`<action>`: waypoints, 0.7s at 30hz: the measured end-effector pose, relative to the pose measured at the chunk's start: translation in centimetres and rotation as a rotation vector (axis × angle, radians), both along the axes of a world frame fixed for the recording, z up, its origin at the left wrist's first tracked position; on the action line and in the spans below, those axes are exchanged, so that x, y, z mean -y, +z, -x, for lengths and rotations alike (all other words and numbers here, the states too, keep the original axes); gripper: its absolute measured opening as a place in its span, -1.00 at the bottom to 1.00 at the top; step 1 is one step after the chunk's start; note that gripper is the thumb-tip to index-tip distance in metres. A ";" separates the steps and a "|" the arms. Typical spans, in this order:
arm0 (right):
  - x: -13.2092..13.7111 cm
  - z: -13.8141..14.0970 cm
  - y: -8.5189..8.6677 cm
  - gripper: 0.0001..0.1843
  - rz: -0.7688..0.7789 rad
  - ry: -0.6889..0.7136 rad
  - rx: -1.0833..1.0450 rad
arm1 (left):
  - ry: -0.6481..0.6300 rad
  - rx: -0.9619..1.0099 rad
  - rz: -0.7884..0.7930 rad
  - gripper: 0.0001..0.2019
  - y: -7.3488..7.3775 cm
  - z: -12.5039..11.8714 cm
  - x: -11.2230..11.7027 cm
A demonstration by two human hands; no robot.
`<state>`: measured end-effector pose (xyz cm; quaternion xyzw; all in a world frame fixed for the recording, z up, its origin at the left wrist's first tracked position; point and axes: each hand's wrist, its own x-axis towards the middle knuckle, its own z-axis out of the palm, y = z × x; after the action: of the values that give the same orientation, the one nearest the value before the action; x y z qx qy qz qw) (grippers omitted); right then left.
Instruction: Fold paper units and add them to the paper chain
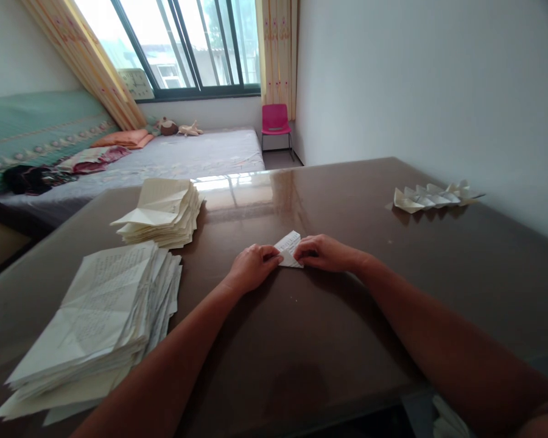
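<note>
A small folded piece of paper with printed lines lies at the middle of the brown table. My left hand pinches its left corner between thumb and fingers. On the other side, my right hand has its fingers closed on the right edge of the same paper. Both wrists rest low over the tabletop. The fingertips cover parts of the paper's edges, so its full outline is hidden.
Left of my arm lies a large stack of creased written sheets, with a smaller cream stack behind it. A row of folded paper pieces stands at the right. Beyond are a bed and a pink chair.
</note>
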<state>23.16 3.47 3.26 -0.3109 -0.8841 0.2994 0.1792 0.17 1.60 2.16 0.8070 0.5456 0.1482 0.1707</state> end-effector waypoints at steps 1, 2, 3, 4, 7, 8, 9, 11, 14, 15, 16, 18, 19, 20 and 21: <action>0.1 0.0 0.0 -0.86 0.012 -0.034 -0.004 | 0.014 -0.018 0.012 -0.66 0.1 -0.1 -0.1; 0.2 0.0 0.0 -0.85 0.025 -0.066 -0.009 | 0.023 -0.035 0.023 -0.66 0.2 -0.3 -0.1; 0.2 0.0 0.0 -0.84 0.043 -0.090 -0.011 | 0.030 -0.051 0.032 -0.66 0.3 -0.4 -0.1; 0.2 0.0 -0.1 -0.82 0.061 -0.101 -0.012 | 0.038 -0.068 0.040 -0.67 0.5 -0.5 -0.1; 0.1 0.0 -0.2 -0.76 0.085 -0.081 0.000 | 0.063 -0.111 0.053 -0.70 0.9 -0.8 0.0; 0.1 -0.1 -0.2 -0.76 0.084 -0.069 0.004 | 0.071 -0.122 0.056 -0.72 1.1 -0.9 0.0; 0.0 -0.1 -0.2 -0.76 0.080 -0.057 0.006 | 0.079 -0.133 0.058 -0.74 1.2 -1.0 0.0; -0.2 -0.2 -0.2 -0.77 0.074 -0.025 0.001 | 0.098 -0.159 0.058 -0.77 1.3 -1.1 0.1; -0.4 -0.4 -0.3 -0.76 0.068 0.016 -0.009 | 0.124 -0.200 0.053 -0.79 1.3 -1.3 0.1; -0.4 -0.4 -0.4 -0.75 0.066 0.025 -0.011 | 0.132 -0.212 0.051 -0.79 1.3 -1.4 0.1; -0.5 -0.5 -0.4 -0.73 0.063 0.034 -0.010 | 0.139 -0.223 0.048 -0.78 1.2 -1.4 0.1; -0.6 -0.6 -0.5 -0.71 0.050 0.050 0.000 | 0.146 -0.244 0.037 -0.77 1.1 -1.5 0.1; -0.6 -0.7 -0.5 -0.70 0.037 0.059 0.010 | 0.146 -0.253 0.032 -0.78 1.1 -1.6 0.1; -0.7 -0.7 -0.6 -0.70 0.019 0.067 0.019 | 0.145 -0.261 0.028 -0.78 1.0 -1.6 0.2; -0.7 -0.7 -0.6 -0.69 -0.001 0.076 0.028 | 0.143 -0.268 0.023 -0.78 1.0 -1.7 0.2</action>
<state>23.84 4.14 2.67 -0.2812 -0.8978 0.3013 0.1554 1.82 1.40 3.19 0.7767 0.6211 0.0446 0.0945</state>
